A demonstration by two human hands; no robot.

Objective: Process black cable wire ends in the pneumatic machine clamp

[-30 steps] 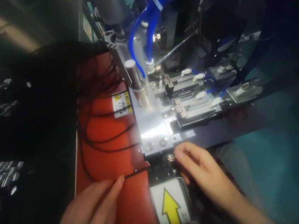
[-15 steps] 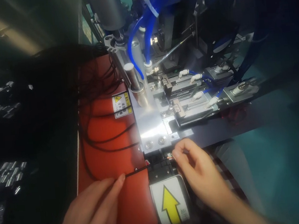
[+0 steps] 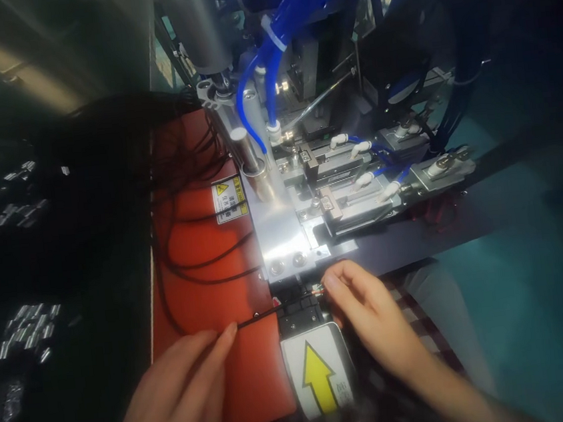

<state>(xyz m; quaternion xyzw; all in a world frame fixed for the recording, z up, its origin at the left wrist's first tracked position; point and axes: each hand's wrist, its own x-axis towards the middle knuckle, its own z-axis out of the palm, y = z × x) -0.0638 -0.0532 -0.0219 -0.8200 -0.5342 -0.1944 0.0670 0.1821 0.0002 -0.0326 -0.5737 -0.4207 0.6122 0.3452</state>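
Observation:
A thin black cable (image 3: 257, 317) stretches across the front of a machine. My left hand (image 3: 179, 389) pinches it over the orange panel. At the cable's other end, thin coloured wires (image 3: 318, 291) come out of the black sheath, and my right hand (image 3: 365, 309) has thumb and forefinger closed on their tip. The exact tip is hidden by the fingers. Under the cable lies a small black fixture (image 3: 300, 318), just in front of the shiny metal block (image 3: 284, 237). A white label with a yellow arrow (image 3: 319, 375) sits nearest me, below the fixture.
Several black cables loop over the orange panel (image 3: 204, 239) beside a warning label (image 3: 229, 200). Pneumatic cylinders (image 3: 361, 202) with white fittings and blue hoses (image 3: 271, 44) stand at the right and back. Bundles with shiny ends (image 3: 29, 328) lie in the dark at left.
Both hands keep their grip on the cable, and its stripped end stays at the fixture. The whole view has shifted slightly; otherwise little differs.

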